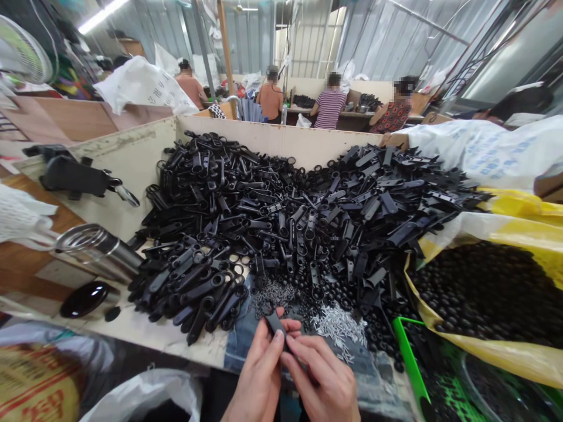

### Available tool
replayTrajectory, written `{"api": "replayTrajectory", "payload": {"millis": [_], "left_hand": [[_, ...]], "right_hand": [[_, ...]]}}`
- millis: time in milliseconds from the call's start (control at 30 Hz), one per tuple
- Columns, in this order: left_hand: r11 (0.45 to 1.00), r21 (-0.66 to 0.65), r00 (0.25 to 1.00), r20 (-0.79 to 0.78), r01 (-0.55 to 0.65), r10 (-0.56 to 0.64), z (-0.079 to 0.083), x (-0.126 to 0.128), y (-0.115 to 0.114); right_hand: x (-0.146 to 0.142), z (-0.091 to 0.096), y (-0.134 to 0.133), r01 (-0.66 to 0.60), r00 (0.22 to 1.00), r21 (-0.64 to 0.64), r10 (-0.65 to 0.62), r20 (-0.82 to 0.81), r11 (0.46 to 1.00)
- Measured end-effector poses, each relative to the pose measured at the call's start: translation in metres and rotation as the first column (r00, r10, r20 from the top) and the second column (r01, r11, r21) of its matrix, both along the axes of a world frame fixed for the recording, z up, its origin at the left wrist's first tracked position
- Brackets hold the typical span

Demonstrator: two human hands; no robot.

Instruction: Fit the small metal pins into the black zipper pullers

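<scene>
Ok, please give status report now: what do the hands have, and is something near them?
Left hand and right hand both on one black plastic tab. Loose silver pins just ahead, to the right. Big heap of black tabs beyond.

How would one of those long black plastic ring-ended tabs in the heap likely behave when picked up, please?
The black plastic tab is probably stiff, since those heaped lie straight without drooping. Its flat sides suggest it would not roll, and it likely feels light.
</scene>
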State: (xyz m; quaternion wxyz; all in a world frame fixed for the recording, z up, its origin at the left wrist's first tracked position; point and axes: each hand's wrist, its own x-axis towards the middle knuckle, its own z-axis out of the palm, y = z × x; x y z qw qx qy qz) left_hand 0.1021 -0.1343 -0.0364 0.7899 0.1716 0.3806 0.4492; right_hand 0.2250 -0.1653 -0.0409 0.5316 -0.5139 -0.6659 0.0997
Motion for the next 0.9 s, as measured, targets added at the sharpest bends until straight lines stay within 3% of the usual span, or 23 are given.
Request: {"api": "replayTrajectory", "payload": {"millis": [300,400,500,567,633,700,767,833,900], "left_hand": [[0.999,-0.018,0.975,-0.220,-0.045,0.040,-0.007,-0.001,0.003],[1.000,0.013,0.955,-0.298,-0.006,0.010,-0.007,-0.003,0.005],[0.996,0.053,0.932,-0.358,0.072,-0.048,-0.004,-0.003,0.004],[0.983,0.108,0.914,-0.393,0.150,-0.096,-0.001,-0.007,0.002],[0.965,0.207,0.876,-0.480,0.163,-0.045,0.004,-0.020,0.003],[0.928,0.355,0.771,-0.620,0.111,0.145,0.012,-0.044,0.009],[0.851,0.516,0.575,-0.728,0.101,0.373,0.022,-0.074,0.023],[0.771,0.602,0.374,-0.778,0.210,0.505,0.032,-0.104,0.044],[0.659,0.656,0.184,-0.746,0.369,0.640,0.040,-0.129,0.068]], "right_hand": [[-0.007,-0.013,-0.006,0.000,0.999,-0.015,0.001,0.048,1.000],[-0.003,-0.005,-0.006,-0.035,0.999,-0.143,0.029,-0.043,0.989],[0.005,0.009,-0.001,-0.005,0.988,-0.323,-0.045,-0.148,0.946],[0.011,0.015,0.004,0.018,0.969,-0.369,-0.107,-0.221,0.929],[0.018,0.016,0.010,0.033,0.950,-0.371,-0.144,-0.276,0.928],[0.024,0.011,0.015,0.050,0.948,-0.374,-0.162,-0.275,0.926],[0.028,0.003,0.015,0.028,0.959,-0.393,-0.135,-0.247,0.919],[0.031,-0.004,0.011,-0.097,0.974,-0.411,0.000,-0.229,0.906],[0.033,-0.007,0.000,-0.282,0.954,-0.386,0.212,-0.213,0.878]]}}
